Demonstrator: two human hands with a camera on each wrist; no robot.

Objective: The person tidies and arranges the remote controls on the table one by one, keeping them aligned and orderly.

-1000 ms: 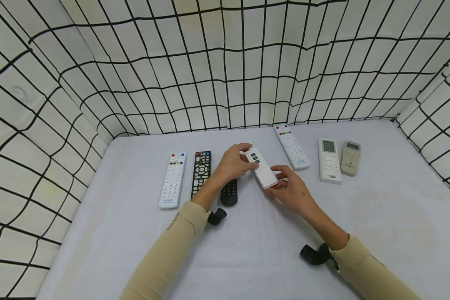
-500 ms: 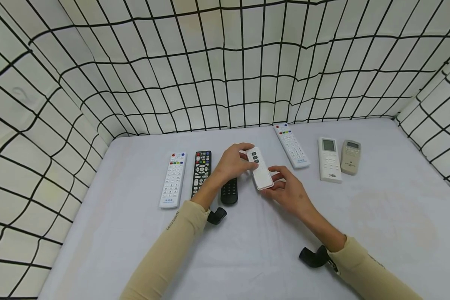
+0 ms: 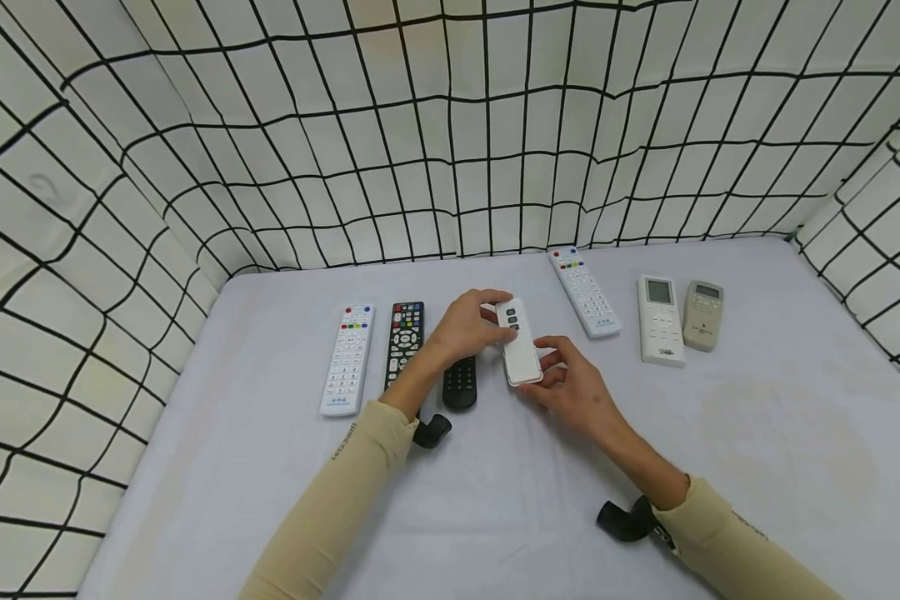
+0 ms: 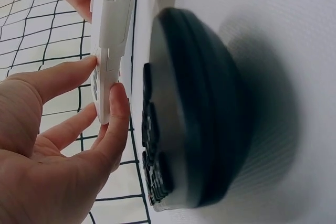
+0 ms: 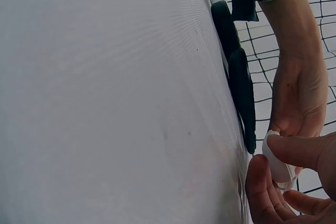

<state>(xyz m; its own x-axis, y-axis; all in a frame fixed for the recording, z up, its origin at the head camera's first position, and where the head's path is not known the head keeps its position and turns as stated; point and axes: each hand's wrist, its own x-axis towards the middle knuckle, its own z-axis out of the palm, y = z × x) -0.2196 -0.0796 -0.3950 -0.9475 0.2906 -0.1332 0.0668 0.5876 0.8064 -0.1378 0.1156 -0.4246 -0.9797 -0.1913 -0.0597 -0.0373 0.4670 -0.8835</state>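
Observation:
A small white remote control (image 3: 523, 357) with a few dark buttons at its far end is held by both hands over the table. My left hand (image 3: 467, 327) pinches its far end, thumb on the button face; the left wrist view shows the remote (image 4: 115, 22) edge-on between thumb and fingers. My right hand (image 3: 573, 392) grips the near end, thumb (image 5: 296, 150) on one side and fingers on the other in the right wrist view. A black remote (image 3: 460, 385) lies on the table just under the left hand, its far part hidden by that hand.
Left of the hands lie a white remote (image 3: 347, 362) and a black one (image 3: 402, 343), partly under the left forearm. To the right are another white remote (image 3: 585, 293), a white remote with a screen (image 3: 658, 321) and a beige one (image 3: 702, 315). Black netting (image 3: 450, 158) borders the white table.
The white remote has turned so its near end swung left and toward me, standing more lengthwise. My right hand moved slightly left with it; the left hand stayed nearly in place.

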